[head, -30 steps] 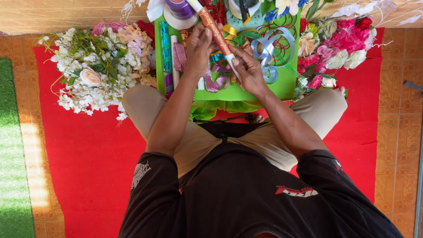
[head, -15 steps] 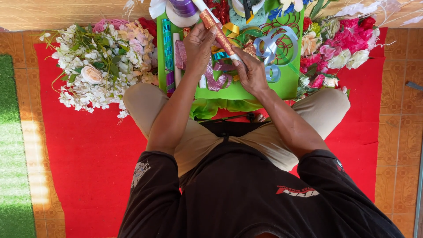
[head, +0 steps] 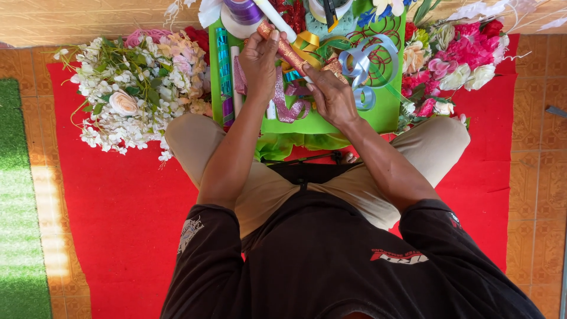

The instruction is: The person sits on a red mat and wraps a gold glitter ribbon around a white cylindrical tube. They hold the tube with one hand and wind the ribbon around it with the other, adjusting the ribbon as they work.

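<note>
Nearest, your own body: a black shirt (head: pixel 331 260) fills the lower middle, and your crossed legs in tan trousers (head: pixel 195 139) rest on a red mat (head: pixel 118 212). A strip of green turf (head: pixel 20 207) runs down the far left edge; brown floor tiles (head: pixel 537 177) border the mat on the right.

Your forearms reach forward from the shirt and meet above a green board (head: pixel 387 112) that lies just past your knees.

Your left hand (head: pixel 260 56): closed, fingers curled around the upper part of a white stick (head: pixel 277 23), thumb pressed on the wrapped section.

Your right hand (head: pixel 331 94): closed, gripping the lower end of the same stick, fingers pinched where the wrapping ends.

The stick: held in both hands above the board, tilted so its bare white end points up and away from you. A copper glitter ribbon (head: pixel 289 53) is wound around the part between your hands.

On the board: a pink glitter ribbon (head: pixel 286 106) looped under your hands, a pale blue ribbon (head: pixel 363 65) curled to the right of them, a yellow ribbon (head: pixel 308 40) behind the stick, and a green patterned strip (head: pixel 223 65) along the left side.

Left of the board: a heap of white flowers (head: pixel 130 94) on the mat, with pink ones at its far side.

Right of the board: a heap of pink and cream flowers (head: pixel 460 53).

Farthest: a purple ribbon spool (head: pixel 243 9) at the board's far edge, partly cut off by the frame.
</note>
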